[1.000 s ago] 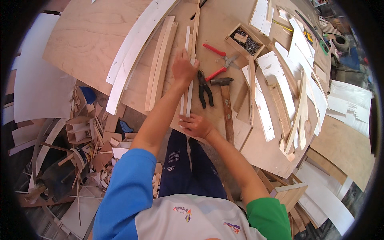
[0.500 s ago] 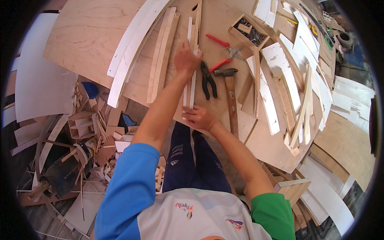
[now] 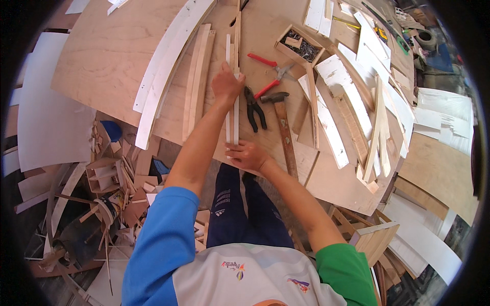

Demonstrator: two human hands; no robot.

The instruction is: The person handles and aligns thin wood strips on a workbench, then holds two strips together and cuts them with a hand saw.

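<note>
Note wooden strips (image 3: 236, 122) on table (image 3: 122, 51), twelve o'clock, clasped in left hand (image 3: 227, 85) with fingers folded, apparently pinched at six-o'clock end by right hand (image 3: 248, 155). Judge light, stiff, perhaps splintery; hold near both ends.

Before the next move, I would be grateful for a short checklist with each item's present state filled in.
1. Left hand on the narrow strips: ok, closed around them.
2. Right hand at the strips' near end: ok, fingers there; how firmly they hold, cannot tell.
3. Strips' near ends flush: cannot tell, fingers partly cover them.
4. Hammer clear of the strips: ok, lying to their right, unheld.
5. Red-handled tool closed: not ok, its handles are spread.
6. Box of small metal pieces uncovered: ok, though a wood block lies on the contents.
</note>
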